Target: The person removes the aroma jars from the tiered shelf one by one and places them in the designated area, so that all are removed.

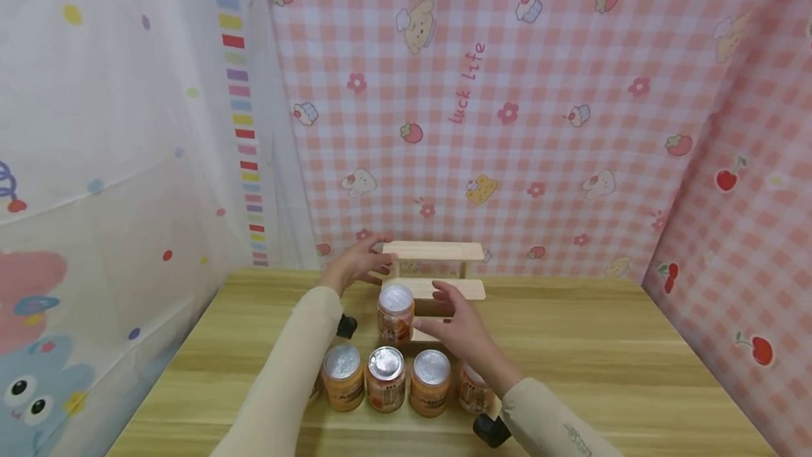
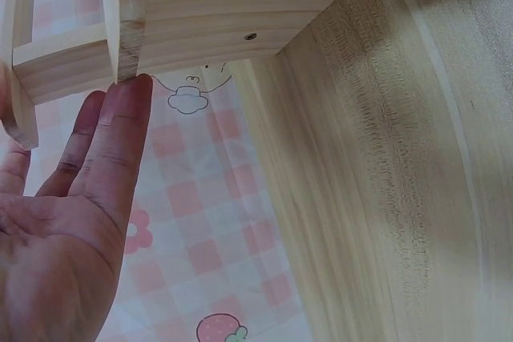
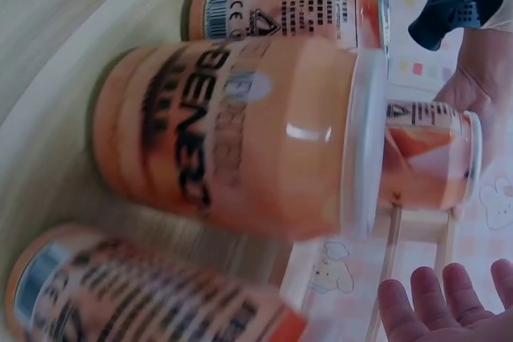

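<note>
A small tiered wooden rack (image 1: 433, 251) stands at the back of the table. On its lowest visible step, toward the left, is an orange-labelled can (image 1: 396, 316) with a silver lid. My left hand (image 1: 360, 264) is at the rack's left end; in the left wrist view its straight fingertips (image 2: 132, 94) touch the edge of a wooden upright. To the right of the can, my right hand (image 1: 462, 326) has its fingers spread and relaxed, the thumb close to the can's side. In the right wrist view these fingers (image 3: 441, 302) hold nothing.
A row of similar cans (image 1: 387, 379) stands in front of the rack, partly covered by both forearms. Black wrist devices (image 1: 491, 430) sit at the wrists. A pink checked cloth (image 1: 545, 147) hangs behind the wooden table (image 1: 583, 372), and a white patterned cloth (image 1: 127, 161) hangs at left.
</note>
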`<state>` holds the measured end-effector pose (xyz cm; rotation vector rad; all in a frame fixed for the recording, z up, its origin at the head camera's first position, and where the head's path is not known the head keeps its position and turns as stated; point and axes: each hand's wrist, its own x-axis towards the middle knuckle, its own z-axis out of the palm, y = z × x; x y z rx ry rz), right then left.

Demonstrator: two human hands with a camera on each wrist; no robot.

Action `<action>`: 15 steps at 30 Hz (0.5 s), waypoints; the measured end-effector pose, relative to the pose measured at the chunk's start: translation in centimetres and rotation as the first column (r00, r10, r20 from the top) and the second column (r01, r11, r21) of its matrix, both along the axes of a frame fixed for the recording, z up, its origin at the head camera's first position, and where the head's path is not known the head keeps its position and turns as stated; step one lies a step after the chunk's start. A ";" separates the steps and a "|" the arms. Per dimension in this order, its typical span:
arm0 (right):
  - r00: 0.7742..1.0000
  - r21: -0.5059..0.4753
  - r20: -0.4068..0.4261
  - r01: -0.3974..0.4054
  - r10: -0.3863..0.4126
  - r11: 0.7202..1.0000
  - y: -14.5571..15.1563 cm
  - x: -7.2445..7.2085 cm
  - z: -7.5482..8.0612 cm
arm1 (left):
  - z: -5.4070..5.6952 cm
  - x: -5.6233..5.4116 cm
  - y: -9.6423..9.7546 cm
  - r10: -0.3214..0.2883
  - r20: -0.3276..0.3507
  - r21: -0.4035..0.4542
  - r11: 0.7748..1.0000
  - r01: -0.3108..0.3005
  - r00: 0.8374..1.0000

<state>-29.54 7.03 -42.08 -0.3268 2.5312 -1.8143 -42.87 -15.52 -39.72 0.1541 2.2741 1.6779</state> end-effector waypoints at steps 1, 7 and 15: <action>1.000 -0.003 0.010 -0.003 0.003 1.000 -0.4 -0.1 0.0 | 0.0 0.0 0.0 0.000 0.003 0.000 1.000 0.000 1.000; 0.999 0.001 0.039 -0.008 0.008 1.000 -2.2 -0.5 -0.1 | 0.1 0.0 -0.1 0.005 0.003 -0.003 1.000 -0.005 1.000; 1.000 0.032 0.027 0.009 -0.010 0.999 -3.6 -1.1 -0.4 | -0.3 -0.1 0.1 0.003 0.002 0.010 1.000 -0.003 1.000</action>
